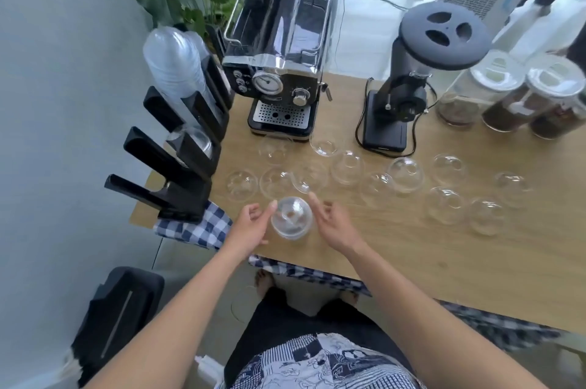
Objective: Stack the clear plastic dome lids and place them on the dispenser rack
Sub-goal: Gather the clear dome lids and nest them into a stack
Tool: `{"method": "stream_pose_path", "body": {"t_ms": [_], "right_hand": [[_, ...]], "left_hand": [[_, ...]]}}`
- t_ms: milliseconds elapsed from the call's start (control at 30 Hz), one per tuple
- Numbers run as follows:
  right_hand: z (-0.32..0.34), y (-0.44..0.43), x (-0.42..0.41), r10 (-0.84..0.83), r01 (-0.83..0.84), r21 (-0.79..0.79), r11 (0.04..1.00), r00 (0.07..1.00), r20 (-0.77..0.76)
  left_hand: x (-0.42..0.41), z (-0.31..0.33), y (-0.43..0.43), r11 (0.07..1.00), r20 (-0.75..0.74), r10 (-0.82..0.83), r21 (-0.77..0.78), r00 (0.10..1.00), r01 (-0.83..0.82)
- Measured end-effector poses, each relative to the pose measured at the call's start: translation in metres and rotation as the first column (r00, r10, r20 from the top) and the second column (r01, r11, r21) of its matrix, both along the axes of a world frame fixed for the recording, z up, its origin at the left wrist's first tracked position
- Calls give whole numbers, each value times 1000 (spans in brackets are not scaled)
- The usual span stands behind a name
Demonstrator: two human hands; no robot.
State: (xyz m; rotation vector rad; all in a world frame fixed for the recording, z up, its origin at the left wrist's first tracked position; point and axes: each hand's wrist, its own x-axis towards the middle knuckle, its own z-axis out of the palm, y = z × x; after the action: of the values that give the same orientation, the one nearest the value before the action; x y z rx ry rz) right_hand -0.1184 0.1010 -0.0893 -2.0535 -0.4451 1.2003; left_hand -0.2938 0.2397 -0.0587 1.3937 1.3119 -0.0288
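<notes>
A small stack of clear dome lids (291,218) stands near the table's front edge, between my two hands. My left hand (252,225) touches its left rim with a fingertip. My right hand (333,223) touches its right side, fingers spread. Several loose clear dome lids (406,173) lie scattered over the wooden table (412,255) behind the stack. The black dispenser rack (187,163) stands at the table's left edge. Its upper slot holds a tall stack of lids (172,67), and a lower slot holds a few lids (193,141).
A black espresso machine (279,62) and a black grinder (409,84) stand at the back of the table. Jars of coffee beans (520,100) sit at the back right. A checked cloth (199,227) hangs at the front left corner. A black chair (117,319) is below left.
</notes>
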Motion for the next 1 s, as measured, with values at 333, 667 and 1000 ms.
{"method": "stream_pose_path", "body": {"t_ms": [333,667,1000], "right_hand": [[5,99,23,345,-162,-372,914,795,500],[14,95,7,220,52,-415,908,785,579],[78,30,-30,-486,458,183,870,859,162]], "left_hand": [[-14,-9,68,783,-320,-287,465,903,413],[-20,-29,93,666,-378,-385,518,842,537],[-36,-5,93,671,-185,-412,601,892,434]]}}
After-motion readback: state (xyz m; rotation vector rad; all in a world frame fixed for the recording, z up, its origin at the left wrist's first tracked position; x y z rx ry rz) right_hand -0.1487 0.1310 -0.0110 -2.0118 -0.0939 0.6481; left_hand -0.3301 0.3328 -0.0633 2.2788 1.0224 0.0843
